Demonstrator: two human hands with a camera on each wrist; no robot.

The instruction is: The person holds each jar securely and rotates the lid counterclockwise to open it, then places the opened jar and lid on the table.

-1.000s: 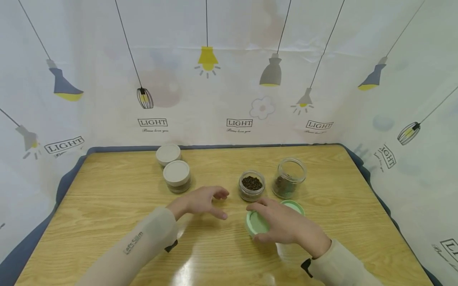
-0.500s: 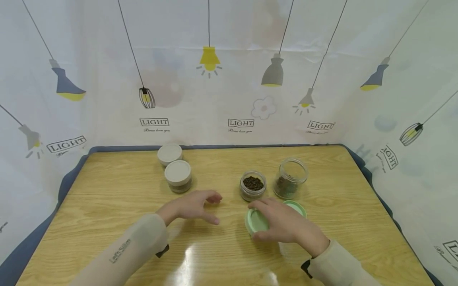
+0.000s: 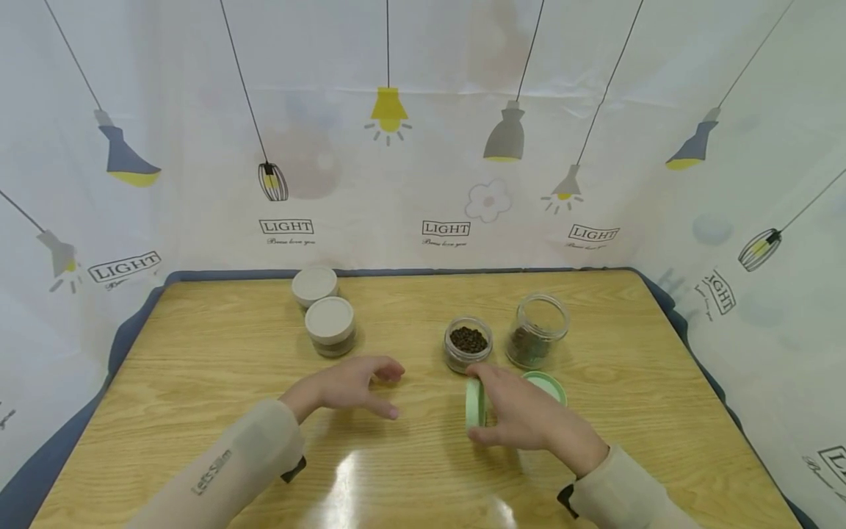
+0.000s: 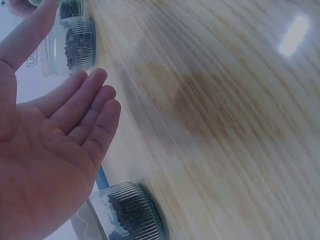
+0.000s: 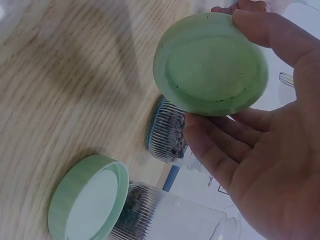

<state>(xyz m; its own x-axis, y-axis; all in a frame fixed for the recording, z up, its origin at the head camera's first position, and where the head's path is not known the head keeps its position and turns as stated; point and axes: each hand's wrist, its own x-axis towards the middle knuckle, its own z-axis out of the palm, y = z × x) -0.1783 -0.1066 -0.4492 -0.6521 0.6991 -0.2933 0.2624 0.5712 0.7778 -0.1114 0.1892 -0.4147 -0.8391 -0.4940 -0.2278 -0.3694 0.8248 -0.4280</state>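
My right hand (image 3: 529, 411) pinches a round green lid (image 5: 212, 65) by its edge between thumb and fingers. In the head view that lid is tilted on edge, just in front of a short glass jar (image 3: 463, 360) filled with dark beans. A taller open jar (image 3: 542, 327), partly filled with dark contents, stands right of it. Partly behind my right hand lies a second green lid (image 3: 547, 383), also seen in the right wrist view. To the left, my left hand (image 3: 350, 383) hovers over the table, fingers relaxed and holding nothing.
Two jars with pale lids, a nearer one (image 3: 330, 327) and a farther one (image 3: 313, 285), stand at the back left of the wooden table (image 3: 218, 330). A printed curtain (image 3: 370, 191) hangs behind the table's far edge.
My right hand has turned the green lid from nearly flat to upright on edge. My left hand has drawn back to the left, away from the lid.
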